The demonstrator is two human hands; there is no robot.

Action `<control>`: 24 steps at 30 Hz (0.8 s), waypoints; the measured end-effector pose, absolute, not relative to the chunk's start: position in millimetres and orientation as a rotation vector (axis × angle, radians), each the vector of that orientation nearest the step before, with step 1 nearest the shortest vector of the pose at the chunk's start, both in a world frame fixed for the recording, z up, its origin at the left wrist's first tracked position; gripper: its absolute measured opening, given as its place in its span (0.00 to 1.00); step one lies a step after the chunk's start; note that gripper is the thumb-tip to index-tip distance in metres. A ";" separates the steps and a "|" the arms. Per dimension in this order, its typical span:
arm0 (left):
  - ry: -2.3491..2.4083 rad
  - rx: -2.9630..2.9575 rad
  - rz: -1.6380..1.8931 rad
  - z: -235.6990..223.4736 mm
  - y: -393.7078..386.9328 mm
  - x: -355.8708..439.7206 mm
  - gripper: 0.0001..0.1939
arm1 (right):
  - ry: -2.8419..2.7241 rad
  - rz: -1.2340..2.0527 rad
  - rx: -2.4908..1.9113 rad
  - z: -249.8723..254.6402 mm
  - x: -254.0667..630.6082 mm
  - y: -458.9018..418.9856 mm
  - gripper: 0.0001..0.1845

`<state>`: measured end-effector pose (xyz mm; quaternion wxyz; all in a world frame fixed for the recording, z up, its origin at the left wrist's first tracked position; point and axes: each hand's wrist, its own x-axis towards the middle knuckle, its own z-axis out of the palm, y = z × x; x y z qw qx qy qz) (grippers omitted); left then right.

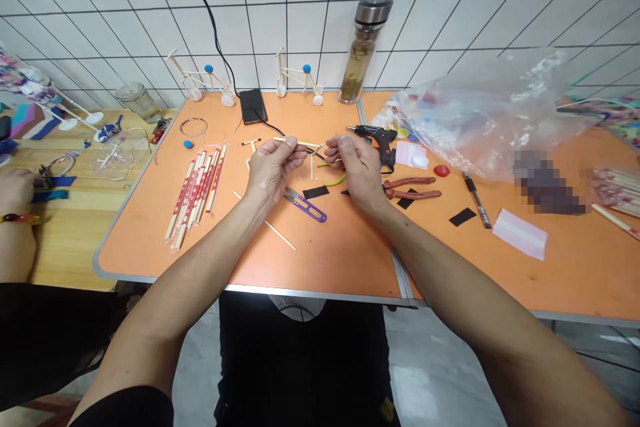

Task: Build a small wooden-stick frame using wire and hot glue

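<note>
My left hand (273, 167) is closed in a pinch on a small frame of wooden sticks (305, 143), held above the orange table. At the frame's right end is my right hand (355, 160), its fingers curled together; whether anything is between them is hidden. Below the hands lie purple thread snips (306, 205), a black rectangular piece (316, 192) and a loose thin stick (280, 235). A black glue gun (377, 140) rests just behind my right hand, and pliers with reddish handles (413, 187) lie beside it.
Chopsticks in red-printed wrappers (196, 193) lie at left. Two stick models with blue balls (200, 80) stand by the wall near a phone (253, 107). A tall tea bottle (364, 53) and plastic bag (480, 120) stand behind. Another person's hand (17, 190) is far left.
</note>
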<state>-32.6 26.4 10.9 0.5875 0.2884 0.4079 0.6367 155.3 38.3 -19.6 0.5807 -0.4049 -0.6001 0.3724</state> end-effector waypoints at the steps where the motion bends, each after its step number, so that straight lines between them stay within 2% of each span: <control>1: 0.953 0.682 1.484 10.8 26.5 -32.7 0.11 | -1.404 0.869 -0.957 -18.6 157.6 40.0 0.39; 5: 0.975 0.722 1.496 12.2 27.6 -33.8 0.13 | -1.464 0.783 -1.075 -8.2 181.8 52.7 0.27; 9: 1.011 0.739 1.516 14.4 30.4 -36.5 0.15 | -1.585 0.469 -1.343 11.1 220.7 64.3 0.10; 11: 1.007 0.742 1.525 15.3 31.8 -38.0 0.16 | -1.706 0.384 -1.506 20.8 237.6 65.6 0.06; 15: 1.013 0.742 1.548 17.4 33.4 -40.4 0.16 | -1.866 0.340 -1.749 34.3 262.3 64.7 0.06; 21: 0.997 0.753 1.569 18.5 33.6 -42.5 0.17 | -1.744 0.205 -2.044 30.4 280.7 81.4 0.07; 24: 0.994 0.772 1.585 18.3 33.2 -43.6 0.16 | -1.761 0.271 -2.193 20.3 279.4 93.8 0.22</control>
